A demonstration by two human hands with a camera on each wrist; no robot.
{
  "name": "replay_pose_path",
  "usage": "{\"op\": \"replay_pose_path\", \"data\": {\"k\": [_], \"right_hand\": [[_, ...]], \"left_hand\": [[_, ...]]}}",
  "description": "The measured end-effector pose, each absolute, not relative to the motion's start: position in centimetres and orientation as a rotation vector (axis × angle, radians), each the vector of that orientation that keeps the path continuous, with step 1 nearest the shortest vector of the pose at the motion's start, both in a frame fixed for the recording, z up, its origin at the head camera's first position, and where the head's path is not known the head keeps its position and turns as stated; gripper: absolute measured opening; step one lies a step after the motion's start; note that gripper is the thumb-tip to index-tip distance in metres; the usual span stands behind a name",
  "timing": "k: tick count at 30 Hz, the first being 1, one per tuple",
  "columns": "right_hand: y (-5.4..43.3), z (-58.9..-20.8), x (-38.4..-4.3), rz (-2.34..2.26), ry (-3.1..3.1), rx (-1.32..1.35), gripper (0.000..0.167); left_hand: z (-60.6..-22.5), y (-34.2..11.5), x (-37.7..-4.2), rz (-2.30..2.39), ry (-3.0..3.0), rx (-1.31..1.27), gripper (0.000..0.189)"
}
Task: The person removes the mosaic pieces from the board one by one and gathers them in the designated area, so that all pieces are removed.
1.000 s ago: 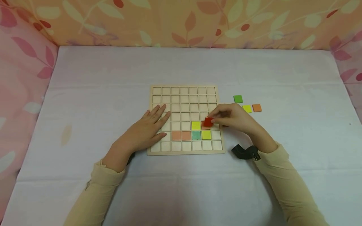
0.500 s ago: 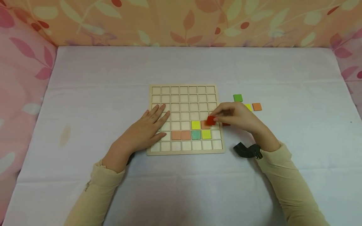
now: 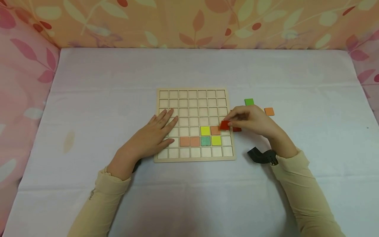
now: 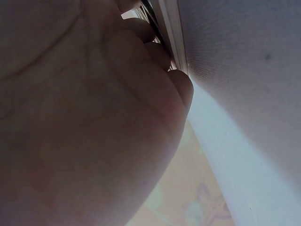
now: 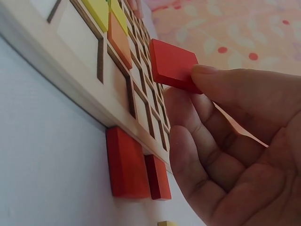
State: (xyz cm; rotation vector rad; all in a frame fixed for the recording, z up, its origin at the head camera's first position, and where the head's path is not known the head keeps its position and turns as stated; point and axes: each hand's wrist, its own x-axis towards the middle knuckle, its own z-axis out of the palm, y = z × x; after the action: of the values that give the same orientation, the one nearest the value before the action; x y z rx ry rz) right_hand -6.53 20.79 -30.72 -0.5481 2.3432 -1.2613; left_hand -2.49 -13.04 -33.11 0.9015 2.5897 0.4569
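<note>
Grid board — partly hidden beneath the left hand.

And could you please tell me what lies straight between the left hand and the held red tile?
In the head view, going from the left hand to the red tile: bare board cells, then a yellow tile, and lastly a salmon tile.

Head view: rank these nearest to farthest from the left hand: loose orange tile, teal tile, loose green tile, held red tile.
1. Teal tile: set in the board.
2. Held red tile: in the right hand.
3. Loose green tile: right of the board.
4. Loose orange tile: farther right.
</note>
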Motion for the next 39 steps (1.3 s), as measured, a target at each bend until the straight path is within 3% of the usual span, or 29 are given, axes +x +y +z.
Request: {"op": "replay_pose_path", "data": {"k": [39], "right_hand": [[23.7,-30.2,-7.1,-1.154,2.387,-0.536,0.011]], "left_hand": [[-33.1,-13.0,-2.5,0.452,2.585,0.896,0.069]]}}
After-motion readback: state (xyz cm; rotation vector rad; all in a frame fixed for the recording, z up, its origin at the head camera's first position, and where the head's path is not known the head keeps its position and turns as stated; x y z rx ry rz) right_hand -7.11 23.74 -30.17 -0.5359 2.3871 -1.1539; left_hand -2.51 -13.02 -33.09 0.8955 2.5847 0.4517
